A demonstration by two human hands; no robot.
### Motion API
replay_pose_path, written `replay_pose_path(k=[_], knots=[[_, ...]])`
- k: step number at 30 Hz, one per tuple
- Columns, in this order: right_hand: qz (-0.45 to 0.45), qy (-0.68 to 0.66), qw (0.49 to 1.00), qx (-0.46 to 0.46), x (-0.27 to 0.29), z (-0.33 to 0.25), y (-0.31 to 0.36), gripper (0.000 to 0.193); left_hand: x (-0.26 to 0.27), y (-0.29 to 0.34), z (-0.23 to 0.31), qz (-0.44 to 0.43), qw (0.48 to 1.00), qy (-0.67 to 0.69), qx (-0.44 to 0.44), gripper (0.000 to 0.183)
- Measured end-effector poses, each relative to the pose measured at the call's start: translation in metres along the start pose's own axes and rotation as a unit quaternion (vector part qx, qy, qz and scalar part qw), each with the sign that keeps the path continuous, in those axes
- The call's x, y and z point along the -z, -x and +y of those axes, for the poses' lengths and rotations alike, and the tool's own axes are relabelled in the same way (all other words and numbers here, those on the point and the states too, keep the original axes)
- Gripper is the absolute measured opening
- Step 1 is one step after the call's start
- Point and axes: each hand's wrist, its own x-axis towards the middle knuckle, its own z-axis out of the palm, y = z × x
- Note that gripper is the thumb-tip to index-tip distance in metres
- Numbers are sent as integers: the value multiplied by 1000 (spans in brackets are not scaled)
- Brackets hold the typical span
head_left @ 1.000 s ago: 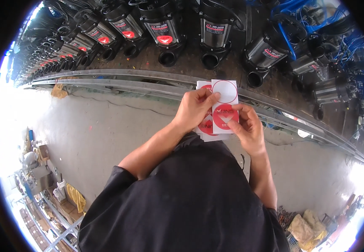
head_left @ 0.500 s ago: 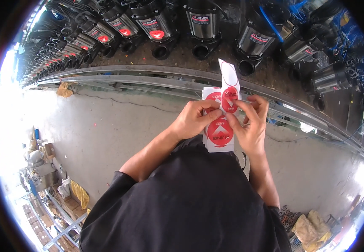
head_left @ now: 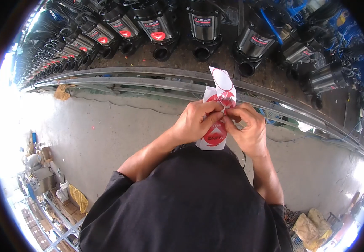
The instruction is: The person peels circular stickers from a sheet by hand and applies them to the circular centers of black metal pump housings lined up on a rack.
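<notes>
A folded stack of round red stickers (head_left: 214,135) on white backing is held up in front of my chest. My left hand (head_left: 197,119) is closed round it from the left, thumb and index finger pinching near the middle. From the right, my right hand (head_left: 248,127) pinches the lower edge of one red sticker (head_left: 227,99), which bends up toward the fingers. Above this sticker stands a strip of bare white backing (head_left: 222,79) with a round outline. Both thumbs almost meet, and the fingertips hide where the sticker joins its backing.
Beyond my hands, a row of steel and black pumps (head_left: 202,26) stands on a dark bench with metal rails (head_left: 148,81). Some pumps on the left bear red stickers. Shelving with boxes (head_left: 43,222) is at lower left, and tan sacks (head_left: 312,229) lie at lower right.
My right fingers have drawn down and closed on the lower edge of the sticker, which now curls instead of lying flat. The strip and stack have shifted slightly left.
</notes>
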Motion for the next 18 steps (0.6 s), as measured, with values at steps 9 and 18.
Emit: replay_pose_path(k=[9, 18], knots=[[31, 35, 999, 14, -15, 0, -2, 21, 8, -1, 7, -22, 999, 31, 7, 10], [12, 0, 1000, 4, -15, -6, -7, 21, 12, 0, -2, -3, 1000, 15, 0, 15]])
